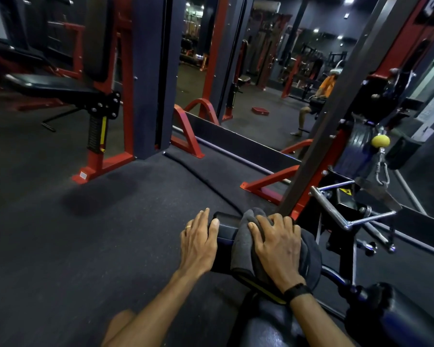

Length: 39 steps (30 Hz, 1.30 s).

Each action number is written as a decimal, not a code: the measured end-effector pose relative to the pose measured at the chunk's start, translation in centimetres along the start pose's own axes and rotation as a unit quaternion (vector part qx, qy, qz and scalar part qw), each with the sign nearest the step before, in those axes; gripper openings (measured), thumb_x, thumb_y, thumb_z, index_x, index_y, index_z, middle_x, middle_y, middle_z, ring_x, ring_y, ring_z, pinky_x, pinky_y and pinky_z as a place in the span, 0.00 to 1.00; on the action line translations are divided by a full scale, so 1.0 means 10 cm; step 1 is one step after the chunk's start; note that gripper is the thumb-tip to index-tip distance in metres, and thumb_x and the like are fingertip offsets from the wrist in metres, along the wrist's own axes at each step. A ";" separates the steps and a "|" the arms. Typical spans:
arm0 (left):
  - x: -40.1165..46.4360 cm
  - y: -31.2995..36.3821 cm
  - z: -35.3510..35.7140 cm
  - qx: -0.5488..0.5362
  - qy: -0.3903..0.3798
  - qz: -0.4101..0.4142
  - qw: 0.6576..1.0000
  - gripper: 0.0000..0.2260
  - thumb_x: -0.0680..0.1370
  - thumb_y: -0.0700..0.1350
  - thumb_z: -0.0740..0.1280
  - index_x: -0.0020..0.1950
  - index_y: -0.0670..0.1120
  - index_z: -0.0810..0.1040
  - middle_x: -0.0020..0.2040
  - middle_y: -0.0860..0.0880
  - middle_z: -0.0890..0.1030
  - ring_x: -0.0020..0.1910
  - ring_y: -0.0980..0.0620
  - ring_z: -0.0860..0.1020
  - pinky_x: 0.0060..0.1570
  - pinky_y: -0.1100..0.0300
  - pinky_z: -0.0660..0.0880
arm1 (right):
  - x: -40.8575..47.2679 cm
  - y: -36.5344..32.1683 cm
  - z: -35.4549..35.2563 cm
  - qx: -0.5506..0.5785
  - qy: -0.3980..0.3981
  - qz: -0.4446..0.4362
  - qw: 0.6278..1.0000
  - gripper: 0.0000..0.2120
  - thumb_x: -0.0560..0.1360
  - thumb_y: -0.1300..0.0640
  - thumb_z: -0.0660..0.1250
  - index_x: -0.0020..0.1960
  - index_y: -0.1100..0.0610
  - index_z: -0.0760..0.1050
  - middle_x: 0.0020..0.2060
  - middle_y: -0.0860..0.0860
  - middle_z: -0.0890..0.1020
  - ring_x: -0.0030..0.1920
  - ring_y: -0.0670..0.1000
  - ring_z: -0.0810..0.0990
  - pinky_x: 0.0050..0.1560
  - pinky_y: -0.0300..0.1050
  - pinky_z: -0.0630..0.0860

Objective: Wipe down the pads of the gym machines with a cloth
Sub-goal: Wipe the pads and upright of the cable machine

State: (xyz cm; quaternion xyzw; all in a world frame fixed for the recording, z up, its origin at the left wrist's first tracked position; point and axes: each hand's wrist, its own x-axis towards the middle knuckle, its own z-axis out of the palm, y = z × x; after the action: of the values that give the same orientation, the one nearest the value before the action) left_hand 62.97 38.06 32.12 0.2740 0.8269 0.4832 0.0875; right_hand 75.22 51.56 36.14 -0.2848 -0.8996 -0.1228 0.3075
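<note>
— Starting at the far left, what stands there?

— Black bench on a red frame, well apart from the hands, on the dark floor.

— And nearer the middle?

— Left hand lies on the left end of the pad, fingers fairly straight and spread, thumb resting on the pad's top. It holds nothing. A ring shows on one finger.

— Where is the cloth?

— Just right of that hand. The grey cloth drapes over the pad, bunched and folded, hanging down on both sides. It covers the pad's right part; the left end stays bare.

— And the right hand?

— Right hand presses flat on top of the cloth, fingers spread and slightly bent over its folds, palm down. I cannot tell whether the fingertips pinch the fabric. A black band circles the wrist.

— Further right?

— Chrome handle beside the pad, then a yellow ball above a carabiner. In the mirror behind, a person in an orange shirt shows.
</note>
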 end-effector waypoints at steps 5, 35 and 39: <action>-0.01 -0.05 0.01 -0.009 0.003 -0.016 1.000 0.33 0.78 0.63 0.44 0.81 0.51 0.61 0.80 0.50 0.63 0.78 0.49 0.59 0.75 0.51 0.54 | 0.02 -0.13 0.04 -0.004 0.000 0.008 1.000 0.13 0.81 0.44 0.59 0.47 0.51 0.77 0.41 0.50 0.73 0.42 0.53 0.69 0.43 0.52 0.66; -0.45 0.99 0.40 -0.005 -0.010 0.140 0.990 0.39 0.74 0.68 0.43 0.79 0.49 0.65 0.78 0.49 0.67 0.77 0.50 0.62 0.76 0.51 0.55 | -0.44 0.90 -0.64 -0.023 0.099 0.035 0.994 0.17 0.81 0.45 0.58 0.46 0.55 0.79 0.39 0.53 0.76 0.40 0.57 0.74 0.41 0.54 0.70; -0.73 1.40 0.84 -0.044 -0.073 0.167 0.982 0.37 0.75 0.66 0.48 0.76 0.47 0.69 0.75 0.48 0.71 0.75 0.50 0.65 0.73 0.54 0.57 | -0.76 1.31 -0.95 -0.024 0.127 0.101 0.987 0.16 0.81 0.45 0.59 0.47 0.54 0.80 0.39 0.52 0.76 0.40 0.57 0.74 0.41 0.53 0.70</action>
State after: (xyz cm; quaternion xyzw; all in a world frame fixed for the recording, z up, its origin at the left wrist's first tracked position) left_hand 77.65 45.86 38.73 0.4390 0.7389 0.5053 0.0776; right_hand 92.44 55.02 39.43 -0.3635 -0.8168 -0.1474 0.4230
